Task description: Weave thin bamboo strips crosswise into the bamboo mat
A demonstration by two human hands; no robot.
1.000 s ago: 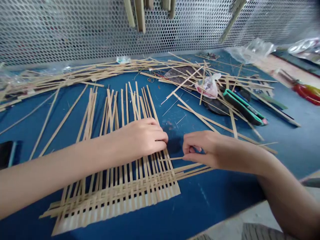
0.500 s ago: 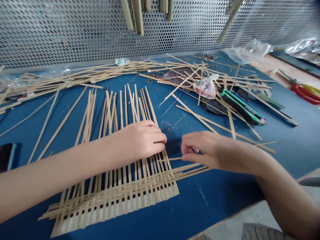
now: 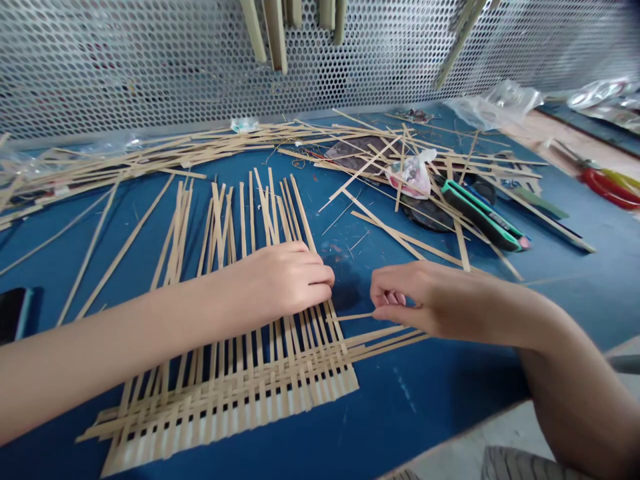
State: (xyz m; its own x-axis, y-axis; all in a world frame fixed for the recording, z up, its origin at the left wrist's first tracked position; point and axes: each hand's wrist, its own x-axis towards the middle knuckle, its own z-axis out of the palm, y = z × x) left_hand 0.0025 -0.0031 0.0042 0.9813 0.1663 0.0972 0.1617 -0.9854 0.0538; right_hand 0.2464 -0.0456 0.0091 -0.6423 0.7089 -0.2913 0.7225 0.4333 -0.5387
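Observation:
Pale bamboo strips form a partly woven mat (image 3: pixel 225 387), its lengthwise strips running away from me across the blue table. Over the right part of these strips lies my left hand (image 3: pixel 300 277), its fingers closed and curled down onto the upright strips; its fingertips are hidden. Just right of the mat, my right hand (image 3: pixel 403 297) pinches the end of a thin bamboo strip (image 3: pixel 355 316) between thumb and fingers. That strip's other end reaches the mat's right edge strips. Below it, several crosswise strips (image 3: pixel 380 340) stick out to the right from the weave.
Loose bamboo strips (image 3: pixel 200 150) lie along the back of the blue table (image 3: pixel 450 393). A black and green case (image 3: pixel 483 215), crumpled plastic (image 3: pixel 414 175) and red-handled scissors (image 3: pixel 607 188) are at the right. A dark phone-like object (image 3: pixel 13 313) sits at the left. Behind stands a perforated metal panel (image 3: pixel 150 60).
My right hand has shifted a little to the right, drawing the thin strip with it, so the strip's inner end sits nearer the mat's right edge. My left hand has stayed almost still.

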